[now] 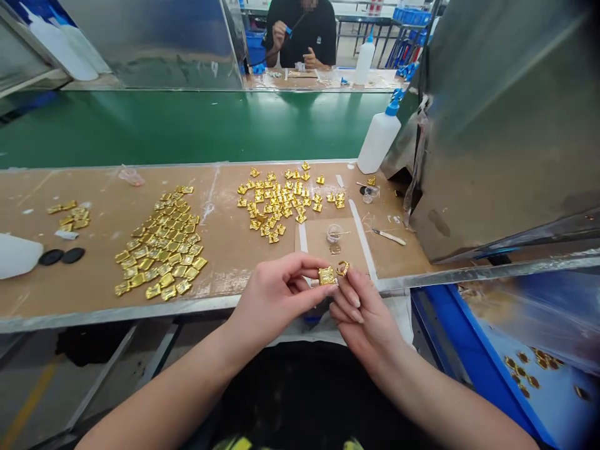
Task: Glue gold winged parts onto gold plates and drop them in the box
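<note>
At the near edge of the table (229,262), we had both hands close together, each pinched shut on its own small pc. Our L hand (269,290) gripped a square gold pc (327,275) btwn thumb & fingers; our R hand (377,322) held an open gold ring (344,269) at the fingertips, just beside it. Couldn't tell if the 2 pcs touched.

Step in hand, as we judged it: handling the pair side by side, up off the table. Any move from that hold called for a light, steady pinch w/ both hands, since pcs that small could slip or turn.

Beyond our fingers sat a small clear cup (334,234) w/ a thin stick (344,233) at it, & R of that a knife (390,237). Loose gold pcs (281,203) lay past the cup, toward our L, w/ a tighter gold batch (166,280) farther L. A white bottle (377,144) stood upright near the far edge. Across from us, a person (300,37) worked too.
</note>
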Demonstrator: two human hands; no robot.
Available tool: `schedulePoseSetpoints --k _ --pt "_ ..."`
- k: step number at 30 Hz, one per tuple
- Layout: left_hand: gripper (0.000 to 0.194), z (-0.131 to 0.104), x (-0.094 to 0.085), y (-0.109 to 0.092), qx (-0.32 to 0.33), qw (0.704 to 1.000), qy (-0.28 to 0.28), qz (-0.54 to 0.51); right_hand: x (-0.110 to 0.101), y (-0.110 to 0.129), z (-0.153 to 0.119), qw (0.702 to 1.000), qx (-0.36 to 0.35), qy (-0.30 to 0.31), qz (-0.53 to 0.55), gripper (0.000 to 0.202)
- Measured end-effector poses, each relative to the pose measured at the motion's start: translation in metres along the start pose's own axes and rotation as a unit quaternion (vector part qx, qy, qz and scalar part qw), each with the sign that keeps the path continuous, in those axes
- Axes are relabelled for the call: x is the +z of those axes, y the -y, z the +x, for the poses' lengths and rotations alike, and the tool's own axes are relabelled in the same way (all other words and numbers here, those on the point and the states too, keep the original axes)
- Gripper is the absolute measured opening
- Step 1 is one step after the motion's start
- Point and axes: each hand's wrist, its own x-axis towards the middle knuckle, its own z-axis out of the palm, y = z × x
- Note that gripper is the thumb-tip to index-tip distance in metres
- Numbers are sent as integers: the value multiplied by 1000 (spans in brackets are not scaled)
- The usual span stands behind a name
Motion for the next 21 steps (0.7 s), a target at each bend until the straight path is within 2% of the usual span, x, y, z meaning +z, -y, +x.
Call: schedulePoseSetpoints --k 4,9,16,19,21 --pt "24 -2 -3 1 3 1000 9 12 -6 -13 6 999 -29 6 -44 46" --pt "26 -4 -5 3 4 1000 14 23 -7 -16 8 989 -77 12 -123 49" --pt "23 -4 -5 4 -28 1000 2 14 -6 -16 6 989 -76 6 -131 47" --pt "28 -3 -6 6 -68 997 10 -46 -10 -16 9 985 -94 -5 -145 41" --pt "32 -1 -7 8 -117 984 43 -125 -17 -13 13 974 -138 -11 -178 32"
